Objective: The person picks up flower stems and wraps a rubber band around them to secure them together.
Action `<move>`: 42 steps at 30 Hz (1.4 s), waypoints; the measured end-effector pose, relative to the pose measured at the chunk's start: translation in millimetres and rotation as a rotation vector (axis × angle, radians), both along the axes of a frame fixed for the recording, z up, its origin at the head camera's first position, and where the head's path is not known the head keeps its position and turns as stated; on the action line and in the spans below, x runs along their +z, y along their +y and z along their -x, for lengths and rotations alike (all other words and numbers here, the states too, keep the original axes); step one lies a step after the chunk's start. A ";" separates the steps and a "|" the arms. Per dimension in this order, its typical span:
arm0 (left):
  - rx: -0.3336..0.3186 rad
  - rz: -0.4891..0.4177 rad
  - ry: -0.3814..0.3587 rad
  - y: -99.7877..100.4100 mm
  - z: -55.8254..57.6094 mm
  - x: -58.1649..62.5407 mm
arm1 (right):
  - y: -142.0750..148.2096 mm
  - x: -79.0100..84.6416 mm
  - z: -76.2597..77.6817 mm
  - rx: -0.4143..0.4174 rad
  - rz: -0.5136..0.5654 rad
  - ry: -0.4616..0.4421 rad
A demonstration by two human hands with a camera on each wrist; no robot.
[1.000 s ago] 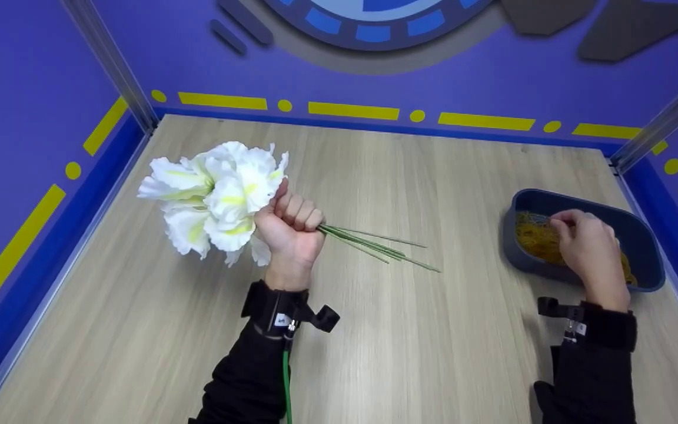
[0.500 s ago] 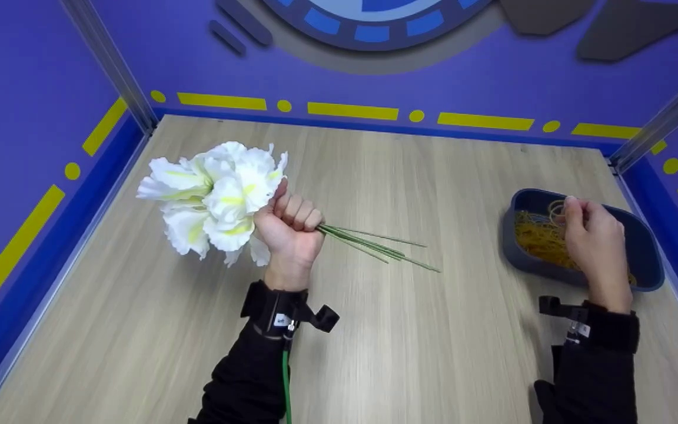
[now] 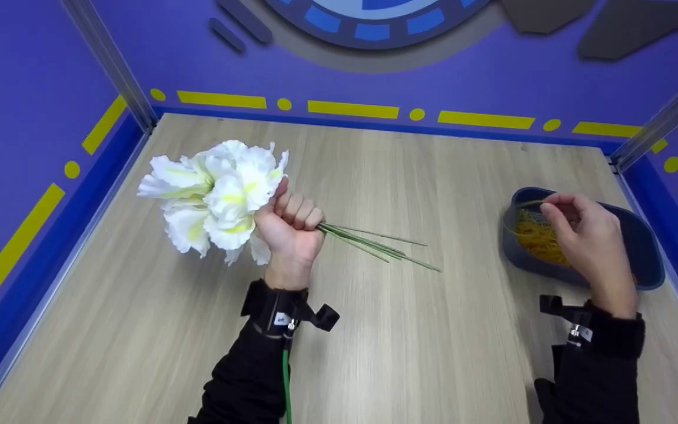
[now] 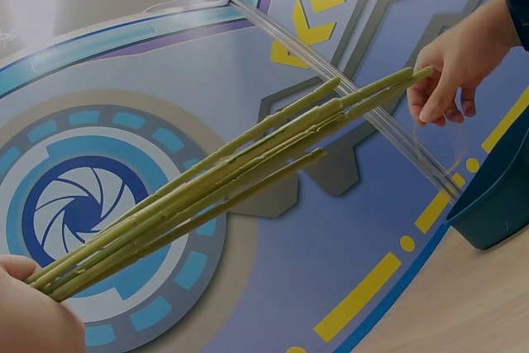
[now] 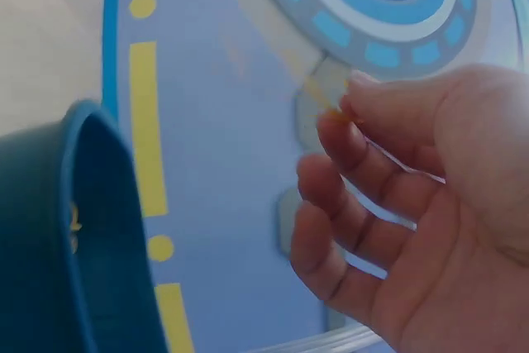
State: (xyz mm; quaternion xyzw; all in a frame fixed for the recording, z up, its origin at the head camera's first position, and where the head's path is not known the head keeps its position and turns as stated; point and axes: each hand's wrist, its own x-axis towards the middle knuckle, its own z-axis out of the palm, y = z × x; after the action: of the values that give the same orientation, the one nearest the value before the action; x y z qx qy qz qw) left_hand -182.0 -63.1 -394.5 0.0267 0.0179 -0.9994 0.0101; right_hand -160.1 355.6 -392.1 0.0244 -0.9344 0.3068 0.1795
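Note:
My left hand (image 3: 293,227) grips a bunch of white artificial flowers (image 3: 218,200) with yellow-green centres, just under the blooms. The green stems (image 3: 362,237) stick out past the little-finger side, pointing right; the left wrist view shows the stems (image 4: 207,183) fanned slightly, loose at their ends. Over a dark blue bin (image 3: 645,256), my right hand (image 3: 595,247) pinches a thin yellowish rubber band (image 3: 531,203) between thumb and index finger. The band hangs as a loop left of the fingertips. Below lies a heap of rubber bands (image 3: 536,235), partly covered by the hand.
A light wood table (image 3: 398,353) lies under both hands. Blue-purple panels (image 3: 374,82) with yellow dashes wall in its back and sides. The bin stands near the right edge. A green cable (image 3: 286,377) runs along the left sleeve.
My right hand has risen from the heap with a rubber band, which now stretches out to the left from its fingertips. The left hand and flowers have stayed in place.

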 end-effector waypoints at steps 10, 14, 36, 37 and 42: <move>-0.024 -0.027 0.015 -0.4 0.0 0.3 | -32.4 14.8 -10.2 0.264 -0.044 0.198; -0.033 -0.024 0.034 0.1 -0.3 -0.1 | -48.0 17.9 -13.6 0.365 -0.057 0.251; -0.076 -0.014 0.060 2.2 -2.1 -0.3 | -99.1 21.0 -29.7 0.706 -0.025 0.368; -0.075 -0.014 0.058 2.4 -2.0 -0.2 | -99.3 21.1 -30.0 0.706 -0.025 0.368; -0.074 -0.015 0.040 3.2 -1.9 0.6 | -100.3 21.0 -30.6 0.717 -0.022 0.365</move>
State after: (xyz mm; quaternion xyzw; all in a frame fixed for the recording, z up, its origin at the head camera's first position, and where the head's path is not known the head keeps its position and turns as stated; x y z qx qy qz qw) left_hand -180.1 -59.9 -393.9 0.0075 0.0248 -0.9993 -0.0273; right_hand -129.5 255.3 -371.2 0.4048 -0.8226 0.3305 0.2240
